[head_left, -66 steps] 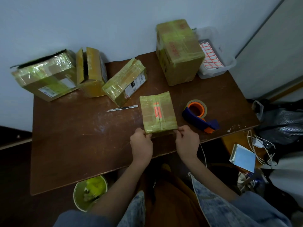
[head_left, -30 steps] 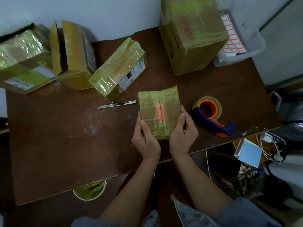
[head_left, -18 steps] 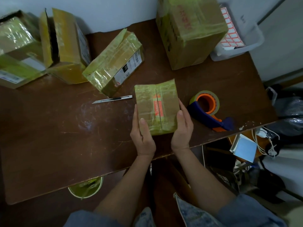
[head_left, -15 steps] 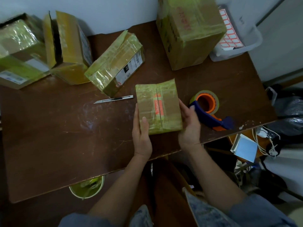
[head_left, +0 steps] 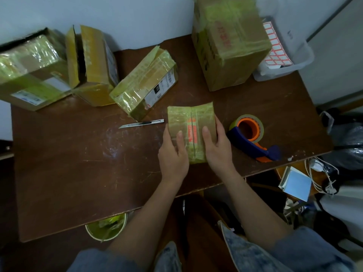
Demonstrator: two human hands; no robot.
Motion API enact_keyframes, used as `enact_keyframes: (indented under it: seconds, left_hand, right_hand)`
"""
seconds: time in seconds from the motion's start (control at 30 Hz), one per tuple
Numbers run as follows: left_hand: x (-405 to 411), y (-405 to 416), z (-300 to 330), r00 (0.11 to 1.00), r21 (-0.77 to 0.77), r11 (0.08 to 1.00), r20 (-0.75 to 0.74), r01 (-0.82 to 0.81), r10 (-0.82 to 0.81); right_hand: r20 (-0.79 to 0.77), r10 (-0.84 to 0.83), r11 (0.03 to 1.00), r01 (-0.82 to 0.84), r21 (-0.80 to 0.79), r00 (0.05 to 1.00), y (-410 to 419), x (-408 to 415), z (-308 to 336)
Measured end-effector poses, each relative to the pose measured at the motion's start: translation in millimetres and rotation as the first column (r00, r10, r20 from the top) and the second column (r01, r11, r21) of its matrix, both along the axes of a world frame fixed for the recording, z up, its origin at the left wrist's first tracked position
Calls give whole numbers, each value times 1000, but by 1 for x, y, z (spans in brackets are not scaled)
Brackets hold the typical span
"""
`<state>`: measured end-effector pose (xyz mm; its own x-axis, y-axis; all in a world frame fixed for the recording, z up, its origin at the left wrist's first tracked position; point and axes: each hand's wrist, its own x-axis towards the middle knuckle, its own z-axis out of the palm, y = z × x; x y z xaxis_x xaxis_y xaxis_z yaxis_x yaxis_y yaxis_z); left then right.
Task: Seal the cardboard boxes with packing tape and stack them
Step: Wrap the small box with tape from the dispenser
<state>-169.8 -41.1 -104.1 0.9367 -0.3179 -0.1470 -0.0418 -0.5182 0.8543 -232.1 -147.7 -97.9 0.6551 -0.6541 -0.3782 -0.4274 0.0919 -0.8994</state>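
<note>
Big taped brown cardboard box (head_left: pixel 229 42) stood at table's (head_left: pixel 78 163) far edge. Small flat tape-wrapped cardboard box (head_left: pixel 191 132) sat near front edge, left hand (head_left: pixel 173 154) and right hand (head_left: pixel 218 146) clasping its sides, thumbs on top. Probably light, stiff, slick; grip by side edges.

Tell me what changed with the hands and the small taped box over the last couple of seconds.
Both hands moved up from the near edge of the small flat tape-wrapped cardboard box to its sides: the left hand and right hand now hold it with thumbs on top. The box barely shifted on the brown wooden table. The orange-and-blue tape dispenser, silver utility knife and other boxes stayed put.
</note>
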Motion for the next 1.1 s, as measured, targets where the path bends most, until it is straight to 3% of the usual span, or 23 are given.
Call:
enact_keyframes:
  seconds: [0.2, 0.33, 0.43, 0.53, 0.6, 0.63, 0.7, 0.8, 0.93, 1.03, 1.1]
  left_hand:
    - [4, 1, 3, 998, 13, 999, -50, 29, -28]
    - [21, 8, 12, 966, 107, 963, -111, 246, -234]
    - [36, 15, 22, 927, 180, 915, -178, 361, -331]
    - [37, 25, 33, 992, 61, 990, -3, 130, -130]
    - [32, 35, 39, 990, 133, 990, 135, -46, 28]
    - [27, 40, 40, 986, 157, 981, 137, -115, 94]
    - [18, 47, 36, 977, 161, 964, 41, -213, 209]
    - [3, 51, 35, 890, 66, 929, -270, -363, 367]
    - [0, 42, 38, 810, -11, 903, -448, -428, 379]
    - [17, 33, 51, 842, -166, 924, -490, -345, 227]
    - [23, 27, 62, 891, -212, 962, -450, -169, 57]
  right_hand:
    - [56, 10, 968, -24, 249, 998, -8, 1, -1]
    - [4, -140, 892, 124, 435, 990, -22, -6, 2]
    - [-109, -94, 940, 124, 317, 990, -33, -14, 13]
    - [-121, -20, 996, 31, 88, 992, -37, -17, 30]
    - [-113, 26, 1000, -28, -13, 993, -39, -14, 39]
    - [-121, 59, 998, -62, -29, 991, -40, -10, 41]
    - [-161, 112, 993, -118, -30, 981, -40, -4, 45]
    - [-225, 100, 985, -128, -117, 969, -37, -2, 45]
    - [-275, 56, 981, -104, -163, 960, -35, -12, 50]
    - [-400, 43, 984, -108, -140, 916, -33, -19, 55]
    - [-475, 117, 993, -107, 47, 872, -30, -22, 59]
